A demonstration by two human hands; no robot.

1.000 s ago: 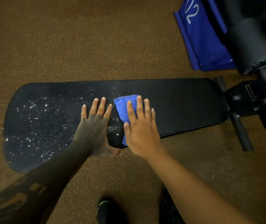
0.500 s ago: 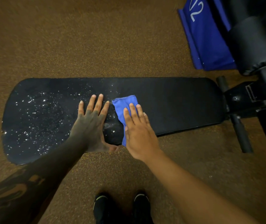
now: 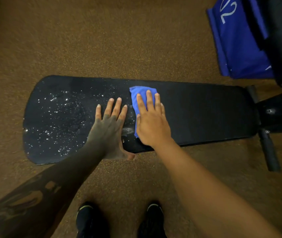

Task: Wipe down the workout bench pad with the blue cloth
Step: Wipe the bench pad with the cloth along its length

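Observation:
A long black bench pad (image 3: 205, 114) lies across the view, speckled with shiny droplets on its left half and matte on its right half. A folded blue cloth (image 3: 136, 93) rests near the pad's middle. My right hand (image 3: 151, 122) presses flat on the cloth, fingers stretched toward the far edge, covering most of it. My left hand (image 3: 110, 129) lies flat on the pad just left of the cloth, fingers spread, thumb over the near edge, holding nothing.
Black bench frame and a round foot bar (image 3: 268, 150) stick out at the right end. A blue fabric item with white numerals (image 3: 236, 40) and a black padded roller sit at the top right. My two black shoes (image 3: 88, 219) stand on the brown speckled floor below the pad.
My right hand slid the cloth toward me, then pushed it back toward the pad's far edge. My left hand stayed pressed in place.

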